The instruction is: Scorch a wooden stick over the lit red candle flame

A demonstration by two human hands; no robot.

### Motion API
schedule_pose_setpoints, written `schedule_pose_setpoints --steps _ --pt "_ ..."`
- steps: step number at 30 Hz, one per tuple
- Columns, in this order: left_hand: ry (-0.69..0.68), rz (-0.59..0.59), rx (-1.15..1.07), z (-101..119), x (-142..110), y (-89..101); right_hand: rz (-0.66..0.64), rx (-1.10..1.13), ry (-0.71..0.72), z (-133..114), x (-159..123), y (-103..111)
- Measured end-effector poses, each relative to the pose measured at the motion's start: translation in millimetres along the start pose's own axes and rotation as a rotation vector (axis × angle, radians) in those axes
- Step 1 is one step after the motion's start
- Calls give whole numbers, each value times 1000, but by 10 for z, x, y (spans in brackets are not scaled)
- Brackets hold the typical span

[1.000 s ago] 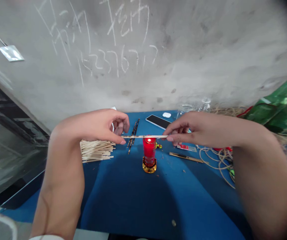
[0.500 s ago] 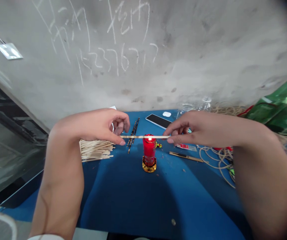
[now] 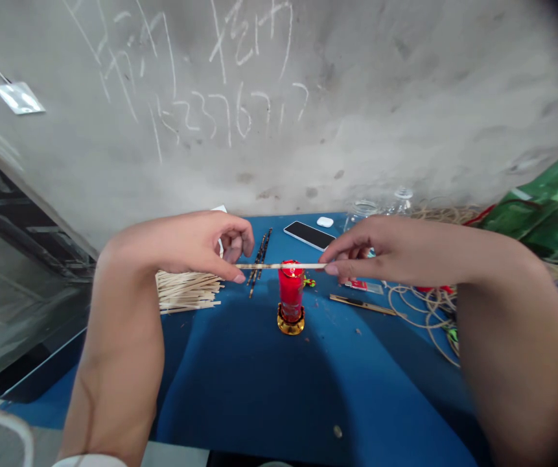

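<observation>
A thin wooden stick (image 3: 302, 266) stretches level between my two hands, with darker scorched marks along its left part. My left hand (image 3: 223, 246) pinches its left end between thumb and finger. On the right end, my right hand (image 3: 356, 253) has a similar pinch. Below and behind the stick's middle stands a red candle (image 3: 291, 292) on a gold base, its top glowing. Several dark-marked sticks (image 3: 259, 263) lie behind my left fingertips. A pile of pale sticks (image 3: 188, 290) rests beside my left wrist.
The blue table (image 3: 259, 389) meets a grey chalk-marked wall. A phone (image 3: 310, 235) and a white case (image 3: 325, 222) lie at the back. At right are a cutter-like tool (image 3: 362, 305), looped cord (image 3: 424, 318), glass jars (image 3: 363, 209) and green bottles (image 3: 536, 201).
The stick has shifted slightly left over the candle, and the bright spot at the candle's top looks smaller. Both hands keep nearly the same place and grip.
</observation>
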State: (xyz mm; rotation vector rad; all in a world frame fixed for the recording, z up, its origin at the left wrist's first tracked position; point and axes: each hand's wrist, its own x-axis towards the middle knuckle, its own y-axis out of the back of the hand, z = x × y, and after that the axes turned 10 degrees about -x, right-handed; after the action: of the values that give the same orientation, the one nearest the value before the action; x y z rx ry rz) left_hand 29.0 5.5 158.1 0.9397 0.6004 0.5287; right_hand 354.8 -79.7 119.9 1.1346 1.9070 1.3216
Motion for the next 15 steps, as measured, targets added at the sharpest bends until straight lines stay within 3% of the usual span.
schedule_pose_setpoints --steps 15 --pt "6 13 -4 13 4 -8 -13 19 14 40 10 3"
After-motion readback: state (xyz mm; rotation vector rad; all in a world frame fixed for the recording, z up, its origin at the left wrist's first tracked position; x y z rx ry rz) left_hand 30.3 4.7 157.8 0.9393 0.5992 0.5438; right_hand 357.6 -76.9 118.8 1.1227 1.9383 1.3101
